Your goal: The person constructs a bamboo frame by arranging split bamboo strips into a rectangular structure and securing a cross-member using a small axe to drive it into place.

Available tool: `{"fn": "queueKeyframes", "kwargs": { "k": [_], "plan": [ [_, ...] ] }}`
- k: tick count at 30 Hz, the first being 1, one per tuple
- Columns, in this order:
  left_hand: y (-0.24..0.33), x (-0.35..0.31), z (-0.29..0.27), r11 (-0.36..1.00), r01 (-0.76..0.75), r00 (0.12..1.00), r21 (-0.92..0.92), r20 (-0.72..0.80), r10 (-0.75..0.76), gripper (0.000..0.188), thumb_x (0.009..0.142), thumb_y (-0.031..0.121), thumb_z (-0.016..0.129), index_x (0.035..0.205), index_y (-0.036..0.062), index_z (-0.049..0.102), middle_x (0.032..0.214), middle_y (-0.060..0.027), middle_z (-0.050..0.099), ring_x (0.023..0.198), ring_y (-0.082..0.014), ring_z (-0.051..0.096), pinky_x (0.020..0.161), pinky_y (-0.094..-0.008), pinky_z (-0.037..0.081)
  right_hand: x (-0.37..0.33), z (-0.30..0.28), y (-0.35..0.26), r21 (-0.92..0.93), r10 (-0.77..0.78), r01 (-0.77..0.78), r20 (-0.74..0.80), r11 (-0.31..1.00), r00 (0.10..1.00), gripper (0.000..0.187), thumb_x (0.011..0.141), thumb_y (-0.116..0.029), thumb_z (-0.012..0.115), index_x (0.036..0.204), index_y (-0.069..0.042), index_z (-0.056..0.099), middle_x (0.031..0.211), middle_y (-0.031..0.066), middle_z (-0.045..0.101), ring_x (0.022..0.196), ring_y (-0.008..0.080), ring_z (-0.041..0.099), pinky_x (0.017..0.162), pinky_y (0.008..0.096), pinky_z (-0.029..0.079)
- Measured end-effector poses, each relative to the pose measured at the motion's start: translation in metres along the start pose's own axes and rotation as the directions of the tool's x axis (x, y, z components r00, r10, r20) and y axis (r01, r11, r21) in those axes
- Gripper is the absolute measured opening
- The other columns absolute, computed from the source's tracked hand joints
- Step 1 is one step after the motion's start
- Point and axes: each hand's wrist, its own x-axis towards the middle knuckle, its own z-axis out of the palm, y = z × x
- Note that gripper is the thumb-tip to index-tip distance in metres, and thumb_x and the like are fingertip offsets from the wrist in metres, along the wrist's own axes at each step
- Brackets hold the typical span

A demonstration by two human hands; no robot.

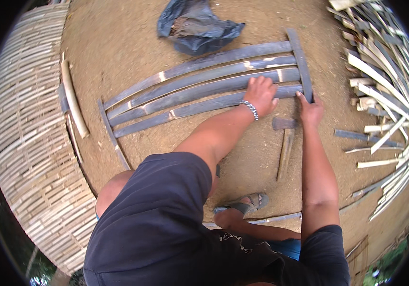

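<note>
left hand (262, 94) curls over slats (190, 95), grip unclear; right hand (312, 110) pinches the crosspiece (300, 62).

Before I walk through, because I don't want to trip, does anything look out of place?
The axe lies loose on the ground near the right hand, a possible trip hazard. The crumpled dark plastic beyond the slats looks discarded, holding brown debris.

Bamboo frame (214, 89): was grey-blue, with pale bands across the slats. Woven panel (28, 138): was tan and cream, cross-woven. Plastic bag (202, 35): was blue-black. Bracelet (251, 109): was silver. Axe handle (285, 152): was brown.
</note>
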Motion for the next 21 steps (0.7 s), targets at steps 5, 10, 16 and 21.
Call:
{"fn": "queueKeyframes", "kwargs": {
  "k": [5, 10, 16, 21],
  "plan": [
    [0.002, 0.003, 0.004, 1.000, -0.007, 1.000, 0.001, 0.008, 0.007, 0.043, 0.081, 0.030, 0.078, 0.117, 0.0086, 0.071, 0.107, -0.0086, 0.061, 0.110, -0.0279, 0.054, 0.097, -0.0467, 0.038, -0.003, -0.013, -0.009, -0.043, 0.026, -0.026, -0.004, 0.999, 1.000, 0.083, 0.073, -0.053, 0.088, 0.138, -0.007, 0.065, 0.122, 0.0233, 0.066, 0.113, 0.0386, 0.065, 0.100, 0.0447, 0.050],
    [-0.003, -0.004, 0.002, 0.999, -0.031, 0.998, -0.008, -0.061, 0.031, 0.040, 0.080, 0.030, 0.079, 0.114, 0.0095, 0.071, 0.108, -0.0074, 0.062, 0.109, -0.0265, 0.054, 0.096, -0.0452, 0.039, -0.009, -0.001, -0.013, -0.013, 0.035, -0.035, -0.021, 0.999, 0.999, 0.079, 0.074, -0.049, 0.088, 0.137, -0.009, 0.066, 0.121, 0.0183, 0.064, 0.113, 0.0352, 0.065, 0.099, 0.0434, 0.050],
    [-0.001, -0.001, 0.010, 0.997, -0.075, 0.991, -0.013, -0.113, 0.073, 0.048, 0.080, 0.028, 0.082, 0.122, 0.0087, 0.072, 0.108, -0.0057, 0.064, 0.106, -0.0260, 0.055, 0.094, -0.0430, 0.038, -0.014, -0.010, -0.018, 0.022, 0.053, -0.051, -0.068, 0.998, 0.996, 0.075, 0.074, -0.048, 0.088, 0.134, -0.009, 0.068, 0.114, 0.0122, 0.064, 0.106, 0.0321, 0.066, 0.095, 0.0427, 0.051],
    [0.003, 0.001, 0.008, 0.997, -0.082, 0.991, -0.008, -0.108, 0.081, 0.045, 0.082, 0.028, 0.081, 0.121, 0.0084, 0.072, 0.106, -0.0049, 0.063, 0.105, -0.0255, 0.055, 0.094, -0.0431, 0.038, -0.015, -0.009, -0.015, 0.025, 0.055, -0.054, -0.070, 0.998, 0.996, 0.071, 0.075, -0.047, 0.088, 0.132, -0.010, 0.069, 0.115, 0.0125, 0.064, 0.108, 0.0315, 0.065, 0.096, 0.0425, 0.050]
  ]
}}
